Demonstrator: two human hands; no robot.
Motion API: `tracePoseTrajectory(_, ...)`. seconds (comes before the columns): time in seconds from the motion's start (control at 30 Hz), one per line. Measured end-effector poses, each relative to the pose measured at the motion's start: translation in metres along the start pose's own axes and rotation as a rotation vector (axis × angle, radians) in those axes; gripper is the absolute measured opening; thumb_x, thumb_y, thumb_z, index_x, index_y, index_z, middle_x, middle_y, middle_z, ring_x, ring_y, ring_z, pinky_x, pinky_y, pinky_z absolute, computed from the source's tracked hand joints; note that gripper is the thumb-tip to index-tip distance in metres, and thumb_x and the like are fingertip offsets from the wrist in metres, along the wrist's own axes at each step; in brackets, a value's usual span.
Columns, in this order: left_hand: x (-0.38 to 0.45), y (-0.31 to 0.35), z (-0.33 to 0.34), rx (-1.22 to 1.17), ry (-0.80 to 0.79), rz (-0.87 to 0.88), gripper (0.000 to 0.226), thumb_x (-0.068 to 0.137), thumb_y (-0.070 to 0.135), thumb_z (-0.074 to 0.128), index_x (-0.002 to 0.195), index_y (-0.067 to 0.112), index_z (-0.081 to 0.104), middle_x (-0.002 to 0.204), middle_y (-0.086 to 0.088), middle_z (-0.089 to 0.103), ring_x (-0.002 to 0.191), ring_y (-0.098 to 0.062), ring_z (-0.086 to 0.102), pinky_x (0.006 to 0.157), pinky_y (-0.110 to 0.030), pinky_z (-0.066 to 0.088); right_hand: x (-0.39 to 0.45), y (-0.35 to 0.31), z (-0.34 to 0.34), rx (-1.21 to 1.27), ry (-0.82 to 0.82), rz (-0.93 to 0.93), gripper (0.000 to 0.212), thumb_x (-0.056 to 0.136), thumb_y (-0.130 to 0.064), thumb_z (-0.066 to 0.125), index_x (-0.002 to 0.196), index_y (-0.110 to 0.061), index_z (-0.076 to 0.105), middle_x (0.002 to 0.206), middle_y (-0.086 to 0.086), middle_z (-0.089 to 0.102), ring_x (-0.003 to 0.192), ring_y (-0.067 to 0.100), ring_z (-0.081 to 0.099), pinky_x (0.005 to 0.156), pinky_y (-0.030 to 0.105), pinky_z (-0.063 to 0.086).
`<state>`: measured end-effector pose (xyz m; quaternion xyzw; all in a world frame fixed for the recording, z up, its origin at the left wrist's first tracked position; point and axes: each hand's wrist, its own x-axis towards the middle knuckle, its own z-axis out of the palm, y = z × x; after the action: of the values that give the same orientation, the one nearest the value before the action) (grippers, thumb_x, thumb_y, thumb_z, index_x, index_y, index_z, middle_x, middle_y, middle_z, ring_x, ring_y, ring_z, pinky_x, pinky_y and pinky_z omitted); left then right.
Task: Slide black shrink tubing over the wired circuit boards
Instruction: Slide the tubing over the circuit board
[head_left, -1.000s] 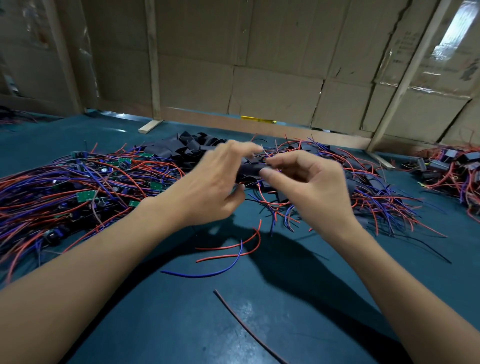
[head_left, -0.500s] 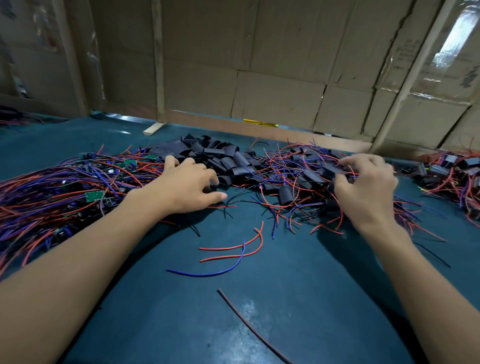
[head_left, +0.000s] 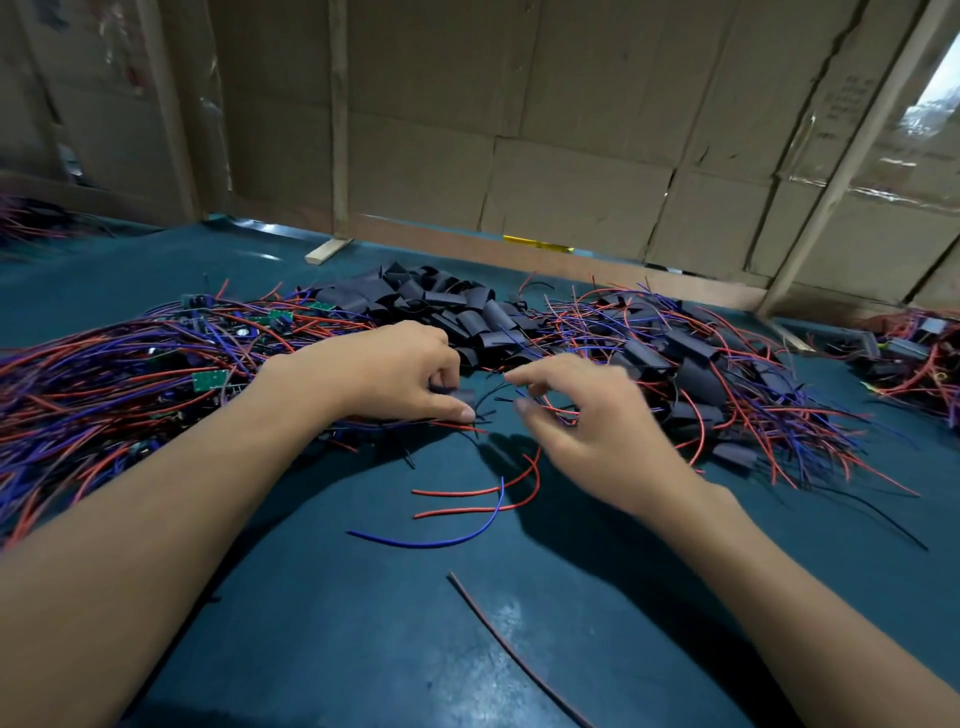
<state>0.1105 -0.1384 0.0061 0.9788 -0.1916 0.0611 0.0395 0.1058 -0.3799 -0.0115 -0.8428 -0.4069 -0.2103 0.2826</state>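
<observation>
Head view: left hand is low at the near edge of the wire heap, fingers curled, thumb and fingers pinching what looks like one dark tube; motion blur makes that hard to confirm. Right hand hovers just beside it, fingers loosely bent and spread, holding nothing I can make out, fingertips among thin wire ends. The spare tubing sits heaped behind the hands, mid-table. Bare green boards lie in the tangle on the left; already sleeved ones are piled right. Loose wire offcuts lie nearer the body.

To do this well, I'd say: squeeze the flattened tube open first, gather one board's wires together, feed them through, then draw the tube squarely over the board.
</observation>
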Motion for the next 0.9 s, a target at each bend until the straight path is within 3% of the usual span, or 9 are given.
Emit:
tracePoseTrajectory(0.13,-0.004,0.004,-0.007,-0.051,0.227,0.019,0.048,0.09,0.06,0.053,0.095,0.015,0.069,0.09,0.002,0.058,0.085,-0.019,0.057,0.08,-0.037,0.048,-0.001,-0.004,0.017,-0.099,-0.177,0.14,0.03,0.1,-0.034,0.062,0.128,-0.024,0.068,0.127,-0.007,0.068,0.124,0.018,0.055,0.106,0.041,0.03)
tracePoseTrajectory(0.23,-0.007,0.008,-0.011,-0.145,0.476,0.102,0.038,0.095,0.046,0.06,0.094,0.009,0.069,0.088,-0.001,0.057,0.078,-0.019,0.055,0.075,-0.038,0.047,0.002,-0.009,0.018,0.034,0.054,0.186,0.023,0.099,-0.028,0.064,0.118,-0.019,0.073,0.116,-0.008,0.073,0.114,0.013,0.063,0.106,0.044,0.039)
tracePoseTrajectory(0.3,-0.009,0.012,-0.012,-0.186,0.576,0.166,0.029,0.095,0.036,0.065,0.099,0.007,0.069,0.091,-0.002,0.058,0.078,-0.015,0.053,0.075,-0.027,0.045,0.004,-0.008,0.014,0.22,0.222,0.226,0.02,0.099,-0.024,0.065,0.114,-0.016,0.075,0.107,-0.008,0.075,0.101,0.004,0.067,0.097,0.034,0.049)
tracePoseTrajectory(0.37,-0.009,0.018,-0.013,-0.205,0.571,0.221,0.028,0.094,0.031,0.069,0.107,0.006,0.069,0.098,-0.004,0.059,0.081,-0.012,0.054,0.077,-0.015,0.041,0.007,-0.007,0.01,0.459,0.268,0.265,0.021,0.097,-0.021,0.069,0.116,-0.017,0.075,0.102,-0.01,0.076,0.093,-0.001,0.068,0.087,0.02,0.051)
tracePoseTrajectory(0.47,-0.006,0.028,-0.009,-0.252,0.562,0.278,0.03,0.093,0.026,0.072,0.114,0.005,0.069,0.102,-0.007,0.062,0.081,-0.013,0.058,0.077,-0.02,0.046,0.009,-0.003,0.004,0.763,0.234,0.327,0.028,0.087,-0.02,0.077,0.115,-0.025,0.073,0.089,-0.012,0.074,0.084,0.0,0.066,0.079,0.013,0.05)
tracePoseTrajectory(0.57,-0.003,0.037,-0.003,-0.399,0.596,0.279,0.026,0.093,0.022,0.072,0.111,0.004,0.072,0.097,-0.008,0.066,0.079,-0.015,0.063,0.074,-0.023,0.048,0.011,-0.001,0.005,0.946,0.224,0.396,0.027,0.074,-0.024,0.081,0.1,-0.029,0.079,0.08,-0.008,0.068,0.077,0.009,0.063,0.075,0.018,0.052)
tracePoseTrajectory(0.77,-0.003,0.048,-0.002,-1.12,0.416,0.1,0.033,0.083,0.004,0.075,0.111,-0.002,0.058,0.092,-0.008,0.071,0.078,-0.014,0.069,0.065,-0.037,0.061,0.012,0.002,0.001,1.271,0.183,0.44,0.027,0.072,-0.01,0.079,0.099,-0.01,0.078,0.074,0.004,0.061,0.064,0.02,0.061,0.071,0.028,0.054)
tracePoseTrajectory(0.83,-0.003,0.041,-0.002,-1.179,0.347,0.055,0.028,0.086,0.007,0.075,0.109,0.0,0.061,0.096,-0.01,0.074,0.082,-0.017,0.071,0.068,-0.035,0.059,0.013,0.0,0.0,1.283,0.214,0.47,0.029,0.071,-0.009,0.079,0.1,-0.006,0.076,0.079,0.012,0.062,0.062,0.019,0.063,0.065,0.027,0.055)
tracePoseTrajectory(0.9,-0.004,0.029,-0.002,-0.943,0.291,-0.032,0.02,0.088,0.022,0.077,0.102,0.011,0.067,0.094,-0.002,0.075,0.089,-0.018,0.072,0.073,-0.026,0.054,0.014,0.001,-0.002,1.27,0.293,0.519,0.046,0.071,-0.009,0.079,0.112,0.008,0.066,0.087,0.019,0.06,0.062,0.018,0.064,0.06,0.025,0.053)
